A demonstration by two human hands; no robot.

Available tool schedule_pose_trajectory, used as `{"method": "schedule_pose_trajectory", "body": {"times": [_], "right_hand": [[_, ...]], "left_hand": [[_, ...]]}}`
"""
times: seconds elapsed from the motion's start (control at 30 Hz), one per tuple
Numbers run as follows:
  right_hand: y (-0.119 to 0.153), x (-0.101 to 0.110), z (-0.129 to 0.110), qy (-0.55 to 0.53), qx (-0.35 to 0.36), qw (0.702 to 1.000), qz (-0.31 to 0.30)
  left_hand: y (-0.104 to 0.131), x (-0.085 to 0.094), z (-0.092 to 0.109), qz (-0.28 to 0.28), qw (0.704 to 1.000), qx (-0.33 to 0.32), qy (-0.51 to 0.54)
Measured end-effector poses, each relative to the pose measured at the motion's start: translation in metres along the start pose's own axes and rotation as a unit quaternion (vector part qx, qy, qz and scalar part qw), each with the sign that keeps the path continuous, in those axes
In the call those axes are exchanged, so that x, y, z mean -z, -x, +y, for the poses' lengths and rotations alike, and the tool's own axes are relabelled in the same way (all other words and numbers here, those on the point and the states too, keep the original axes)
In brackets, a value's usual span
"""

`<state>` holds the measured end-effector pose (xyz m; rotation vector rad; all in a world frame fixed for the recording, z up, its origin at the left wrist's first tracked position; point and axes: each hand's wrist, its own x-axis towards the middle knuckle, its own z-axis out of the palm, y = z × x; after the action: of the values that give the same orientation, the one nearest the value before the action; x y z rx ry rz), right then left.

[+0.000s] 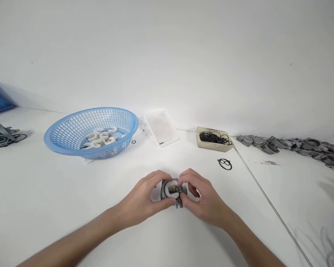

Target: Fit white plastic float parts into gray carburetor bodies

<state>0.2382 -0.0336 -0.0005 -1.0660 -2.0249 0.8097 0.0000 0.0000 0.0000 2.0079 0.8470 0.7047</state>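
Note:
A grey metal part (180, 202) with a white ring-shaped piece (168, 192) and two small yellow spots on top lies at the lower middle. My left hand (147, 194) grips its left side, thumb at the near edge and fingers at the far edge. From the right, my right hand (202, 194) pinches at the part's right side, thumb and forefinger close together beside the white piece. Whether a smaller piece sits between those fingertips is too small to tell.
Behind are a blue basket (69, 149) of white pieces, a white tray (171, 141) and a beige tray (211, 146) of black rings. A black gasket (225, 164) lies nearer. Grey metal parts (308, 146) line the right; another metal part (1, 135) lies left.

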Motion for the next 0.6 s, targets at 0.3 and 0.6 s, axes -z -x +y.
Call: {"method": "schedule_pose_trajectory", "body": {"times": [0.3, 0.6], "right_hand": [[-0.0004, 0.0010, 0.0015, 0.000, -0.001, 1.000, 0.002], [0.0010, -0.0005, 0.0025, 0.007, 0.002, 1.000, 0.002]], "left_hand": [[0.0009, -0.0003, 0.0019, -0.001, 1.000, -0.001, 0.007], [0.0006, 0.0007, 0.0031, -0.003, 1.000, 0.007, -0.004]]}}
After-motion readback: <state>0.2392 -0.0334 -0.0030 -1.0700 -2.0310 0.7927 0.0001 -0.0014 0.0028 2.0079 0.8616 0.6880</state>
